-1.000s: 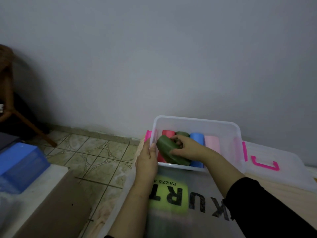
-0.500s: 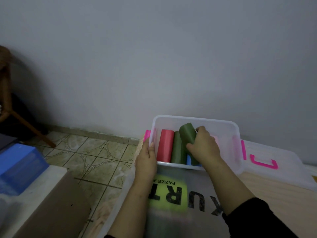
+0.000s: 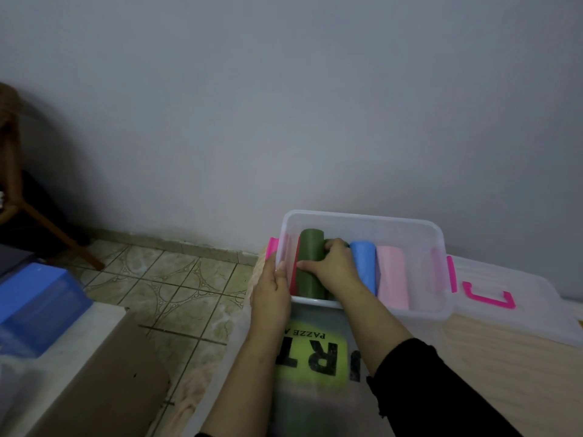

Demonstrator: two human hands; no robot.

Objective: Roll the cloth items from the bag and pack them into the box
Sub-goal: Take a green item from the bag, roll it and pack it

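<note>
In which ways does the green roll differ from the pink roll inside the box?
The green roll is dark, while the pink roll is pale. The green roll is gripped by the right hand; the pink roll lies untouched. The green roll sits near the left wall of the box, the pink roll further right, beyond the blue roll. Both are rolled cloths lying lengthwise.

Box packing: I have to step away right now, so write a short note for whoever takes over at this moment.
Left hand grips the box at its left rim, steadying it.
Right hand holds the green roll inside the box, at its left end, next to the red roll.
Done: red, green, blue roll and pink roll are in the box; its right part is free.
Left: settle the green roll, let go, then roll what remains in the bag. The lid lies to the right.
</note>
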